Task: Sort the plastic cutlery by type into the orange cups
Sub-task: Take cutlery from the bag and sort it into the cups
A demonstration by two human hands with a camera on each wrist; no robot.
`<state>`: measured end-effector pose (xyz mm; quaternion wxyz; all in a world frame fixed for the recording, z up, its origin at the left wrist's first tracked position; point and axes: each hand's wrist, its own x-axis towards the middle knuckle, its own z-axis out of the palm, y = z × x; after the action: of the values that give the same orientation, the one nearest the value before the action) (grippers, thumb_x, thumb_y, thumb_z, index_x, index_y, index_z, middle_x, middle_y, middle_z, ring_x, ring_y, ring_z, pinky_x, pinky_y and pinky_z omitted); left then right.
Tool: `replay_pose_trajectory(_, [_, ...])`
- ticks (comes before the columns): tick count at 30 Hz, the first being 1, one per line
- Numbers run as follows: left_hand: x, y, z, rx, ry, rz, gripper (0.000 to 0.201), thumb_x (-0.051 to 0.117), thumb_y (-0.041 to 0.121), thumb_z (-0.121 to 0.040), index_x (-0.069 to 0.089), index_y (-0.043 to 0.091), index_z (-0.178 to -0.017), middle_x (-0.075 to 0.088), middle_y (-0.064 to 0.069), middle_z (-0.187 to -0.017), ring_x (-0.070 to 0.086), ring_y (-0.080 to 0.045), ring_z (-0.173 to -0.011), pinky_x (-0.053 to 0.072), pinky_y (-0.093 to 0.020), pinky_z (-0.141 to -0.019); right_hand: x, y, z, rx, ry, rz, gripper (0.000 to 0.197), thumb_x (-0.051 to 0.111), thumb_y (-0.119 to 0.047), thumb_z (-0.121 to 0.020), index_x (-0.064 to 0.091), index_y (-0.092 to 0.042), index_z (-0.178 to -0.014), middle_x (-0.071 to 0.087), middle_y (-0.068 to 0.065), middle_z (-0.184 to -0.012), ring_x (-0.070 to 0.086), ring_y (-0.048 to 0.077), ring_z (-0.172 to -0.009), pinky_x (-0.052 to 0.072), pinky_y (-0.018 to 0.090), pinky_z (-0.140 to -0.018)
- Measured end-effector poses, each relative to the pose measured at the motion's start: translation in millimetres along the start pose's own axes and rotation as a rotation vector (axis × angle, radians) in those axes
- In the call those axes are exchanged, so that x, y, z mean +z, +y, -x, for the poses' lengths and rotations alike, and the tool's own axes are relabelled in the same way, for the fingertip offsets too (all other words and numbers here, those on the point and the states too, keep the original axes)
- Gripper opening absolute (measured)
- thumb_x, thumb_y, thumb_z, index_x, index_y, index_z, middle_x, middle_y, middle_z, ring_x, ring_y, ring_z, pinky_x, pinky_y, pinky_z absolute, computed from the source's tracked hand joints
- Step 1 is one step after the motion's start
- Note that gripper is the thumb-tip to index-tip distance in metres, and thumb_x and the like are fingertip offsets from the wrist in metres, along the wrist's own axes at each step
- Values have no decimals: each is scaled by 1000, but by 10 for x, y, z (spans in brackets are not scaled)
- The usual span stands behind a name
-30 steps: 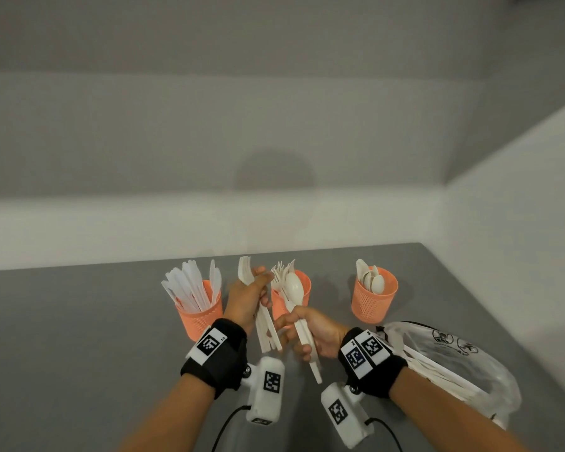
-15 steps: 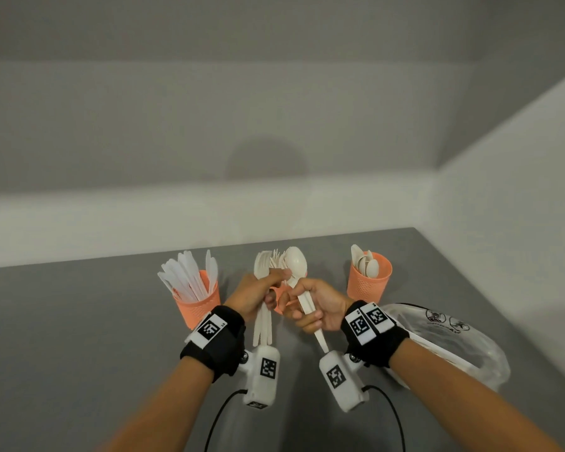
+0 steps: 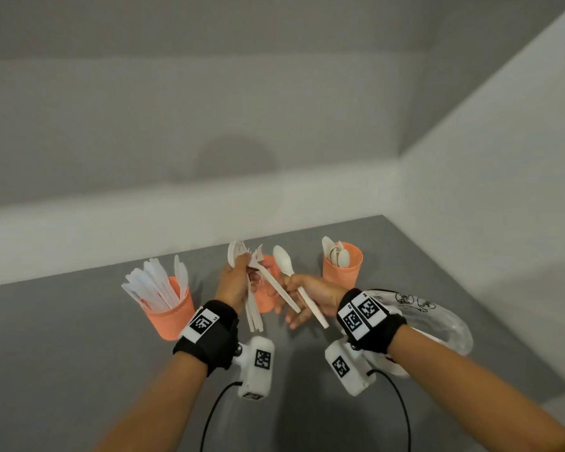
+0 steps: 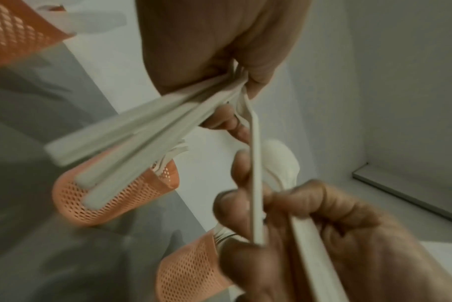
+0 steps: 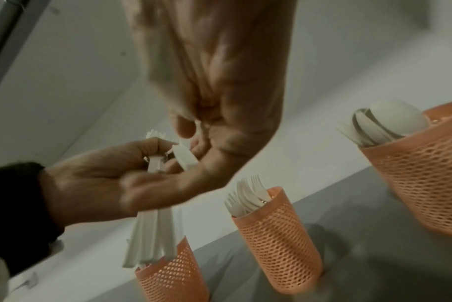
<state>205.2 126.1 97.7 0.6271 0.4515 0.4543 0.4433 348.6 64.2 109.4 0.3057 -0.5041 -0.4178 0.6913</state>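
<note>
On the desk (image 3: 79, 370) three orange cups (image 3: 342, 268) already hold sorted cutlery, while your left hand (image 3: 234, 282) grips a mixed bundle (image 3: 253, 313) and your right hand (image 3: 310, 293) pinches a spoon (image 3: 284, 264) still to drop.

three cups in a row on table (image 3: 79, 370): knife cup (image 3: 170, 316) left, fork cup (image 3: 266, 300) middle behind both hands, spoon cup (image 3: 342, 269) right; plastic bag (image 3: 437, 321) at right, nearer than spoon cup.
</note>
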Motion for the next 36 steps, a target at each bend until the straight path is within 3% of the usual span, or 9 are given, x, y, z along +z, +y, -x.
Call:
replay_pose_trajectory(2, [34,23,-76,-19,64,52,33,38,21,-98,60,-1,-88,58,-10,-68,54,-11,-44,44,-18,-44,-56,30,17,-61,180,56,29,27,-7,-92,56,-14,-87,55,7,-70,53,8,-39,49,21,-41])
replay_pose_trajectory(5, [102,36,-96,-40,73,83,31,41,16,-97,49,10,-68,50,3,-43,48,-7,-34,43,-18,-41,-202,93,39,-165,464,192,33,30,-7,-92,57,-20,-78,42,1,-60,34,2,-30,30,15,-33])
replay_pose_trajectory(8, [213,18,-12,16,-17,-95,36,55,23,-92,47,10,-60,40,5,-32,37,-7,-28,34,-14,-36,-339,139,46,-232,612,335,34,36,-10,-93,58,-23,-71,39,-3,-57,40,3,-46,30,16,-47])
replay_pose_trajectory(13, [560,12,92,77,-149,-223,21,69,31,-81,63,14,-70,36,7,-35,29,-8,-31,26,-17,-37,-441,162,68,-319,614,504,24,42,-11,-94,65,-12,-90,48,-13,-62,45,2,-56,35,11,-50])
replay_pose_trajectory(20, [958,-26,-23,145,-113,-294,22,60,14,-87,54,14,-65,45,5,-43,38,-2,-31,33,-17,-37,-572,0,5,-430,669,459,37,47,-9,-92,38,-7,-128,53,6,-99,54,15,-82,43,24,-69])
replay_pose_trajectory(24, [910,-17,-124,129,-143,-241,36,59,30,-89,48,17,-58,40,7,-37,36,-8,-35,34,-21,-45,-814,-158,38,-517,747,129,14,47,-3,-91,53,-15,-85,48,1,-69,50,-3,-54,40,9,-54])
replay_pose_trajectory(26, [798,25,-247,121,-60,-169,34,59,33,-89,48,17,-61,42,7,-39,38,-9,-37,37,-25,-49,-1039,-231,39,-487,764,-18,19,49,-8,-86,50,-16,-69,38,0,-60,41,3,-44,36,18,-51])
replay_pose_trajectory(30, [578,219,-524,249,165,-128,30,59,34,-89,50,15,-67,47,5,-37,44,-5,-34,43,-21,-46,-1395,-390,34,-518,844,-136,27,36,2,-88,50,-14,-71,39,2,-63,37,11,-56,36,17,-54])
replay_pose_trajectory(36, [496,257,-841,371,274,-142,38,52,37,-92,41,15,-62,43,-7,-51,42,-3,-35,40,-13,-44,-1550,-329,-137,-586,898,-123,34,37,10,-85,58,-17,-80,57,6,-72,58,21,-78,43,27,-87])
